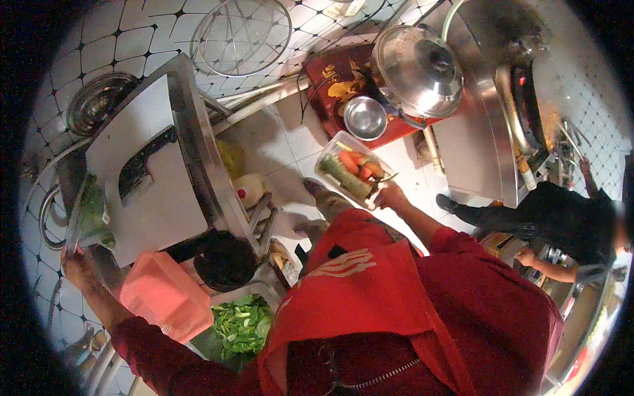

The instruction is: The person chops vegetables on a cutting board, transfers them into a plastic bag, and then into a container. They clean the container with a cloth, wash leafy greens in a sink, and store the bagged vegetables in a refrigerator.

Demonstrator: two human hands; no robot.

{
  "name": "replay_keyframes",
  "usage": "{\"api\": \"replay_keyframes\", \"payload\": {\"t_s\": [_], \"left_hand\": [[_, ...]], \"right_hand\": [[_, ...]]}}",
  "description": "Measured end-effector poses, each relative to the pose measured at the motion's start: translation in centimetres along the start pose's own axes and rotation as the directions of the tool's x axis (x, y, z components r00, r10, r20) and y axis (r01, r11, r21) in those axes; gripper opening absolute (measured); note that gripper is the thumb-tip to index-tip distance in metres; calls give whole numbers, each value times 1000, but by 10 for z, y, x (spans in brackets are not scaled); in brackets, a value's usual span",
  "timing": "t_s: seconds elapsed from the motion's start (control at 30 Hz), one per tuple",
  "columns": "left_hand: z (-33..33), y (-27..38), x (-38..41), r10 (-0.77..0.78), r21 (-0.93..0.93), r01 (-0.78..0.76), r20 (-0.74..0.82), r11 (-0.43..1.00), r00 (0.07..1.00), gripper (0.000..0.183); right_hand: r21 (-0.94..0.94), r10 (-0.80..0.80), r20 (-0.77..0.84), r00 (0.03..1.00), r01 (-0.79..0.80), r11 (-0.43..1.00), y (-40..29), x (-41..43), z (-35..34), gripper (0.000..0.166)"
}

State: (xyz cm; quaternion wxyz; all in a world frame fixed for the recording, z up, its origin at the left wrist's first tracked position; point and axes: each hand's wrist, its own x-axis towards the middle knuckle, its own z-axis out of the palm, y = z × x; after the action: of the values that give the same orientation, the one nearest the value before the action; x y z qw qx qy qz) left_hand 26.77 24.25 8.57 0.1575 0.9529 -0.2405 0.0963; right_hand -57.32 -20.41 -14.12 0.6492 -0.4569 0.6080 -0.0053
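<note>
My right hand (390,196) grips the near end of a clear plastic container (324,153) that holds carrots (350,162) and long green vegetables (342,173); a peeler-like metal piece rests by my fingers. Out at the left, my left hand (74,257) holds the top of a clear plastic bag (94,213) with green vegetables inside. That bag is beside a white cutting board (163,213), on which a dark-bladed cleaver (143,161) lies. Below the board are a pink plastic basket (166,297) and chopped leafy greens (240,324).
A lidded steel pot (418,72) and a steel bowl (365,118) stand on a red surface (322,74). A round wire strainer (245,34) hangs on the tiled wall. A black bin-like object (225,260) adjoins the counter. At right, another person (550,213) works by a wok.
</note>
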Motion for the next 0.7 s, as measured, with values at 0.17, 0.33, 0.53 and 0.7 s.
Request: {"api": "replay_keyframes", "payload": {"t_s": [0.17,0.33,0.53,0.7], "left_hand": [[-51,111,-40,-284,-783,49,-166,620,944,32],[-134,234,-98,-313,-973,-36,-108,226,944,19],[-155,308,-199,-306,-993,-52,-81,101,949,56],[-59,372,-303,30,-904,397,397,-158,917,51]], "right_hand": [[200,-41,-78,996,56,978,12,8,-25,26],[100,60,-60,996,-54,993,32,9,-33,26],[-65,-45,-19,999,44,997,81,-26,-51,27],[148,-165,-179,970,192,970,150,-64,-54,22]]}}
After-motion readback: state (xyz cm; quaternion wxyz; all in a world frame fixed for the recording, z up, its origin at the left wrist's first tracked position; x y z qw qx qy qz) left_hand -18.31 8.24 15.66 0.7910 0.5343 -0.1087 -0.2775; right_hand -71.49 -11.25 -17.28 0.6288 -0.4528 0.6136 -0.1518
